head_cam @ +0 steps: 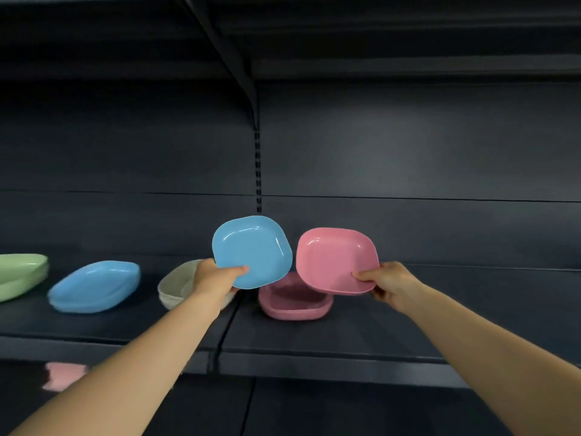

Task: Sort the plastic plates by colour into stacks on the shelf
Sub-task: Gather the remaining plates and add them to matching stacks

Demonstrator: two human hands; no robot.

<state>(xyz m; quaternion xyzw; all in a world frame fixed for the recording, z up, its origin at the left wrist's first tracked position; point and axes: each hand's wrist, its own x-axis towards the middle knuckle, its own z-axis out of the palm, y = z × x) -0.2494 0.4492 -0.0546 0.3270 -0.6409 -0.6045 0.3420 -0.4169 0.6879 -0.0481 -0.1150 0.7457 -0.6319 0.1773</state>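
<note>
Blue plate [252, 250] above left grip [217, 276]; pink plate [337, 260] above right grip [388, 282].

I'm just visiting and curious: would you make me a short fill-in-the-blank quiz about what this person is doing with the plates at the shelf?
1. The left hand holds a plate coloured ____.
2. The right hand holds a ____ plate above the pink stack.
3. At the far left of the shelf the stack is ____.
4. The blue stack lies between the green stack and the ____ stack.

Missing words: blue; pink; green; cream
</note>
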